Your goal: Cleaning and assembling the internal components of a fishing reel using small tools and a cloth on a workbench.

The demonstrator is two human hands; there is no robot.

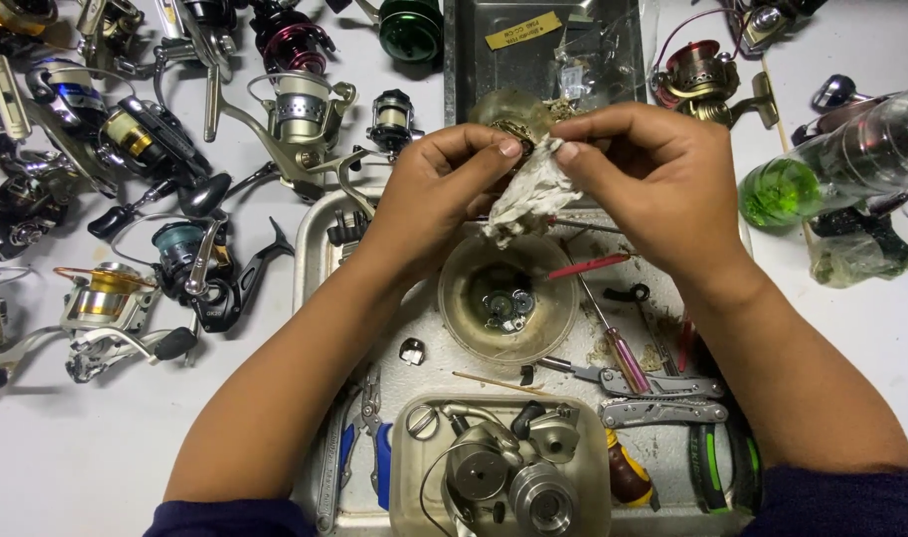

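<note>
My left hand (436, 199) and my right hand (653, 184) meet above a metal tray (313, 249). Between their fingertips they pinch a crumpled, dirty white cloth (526, 202). A small brassy part (513, 127) shows just behind the cloth at my left fingertips; which hand holds it is unclear. Directly below the hands sits a round clear bowl (508, 298) with small metal parts in its bottom.
A square container (500, 467) of reel parts stands at the near edge. Screwdrivers (618, 338), a multitool (662, 410) and pliers (364, 438) lie on the tray. Many fishing reels (185, 264) cover the white table at left and back. A clear bottle with green liquid (831, 164) lies at right.
</note>
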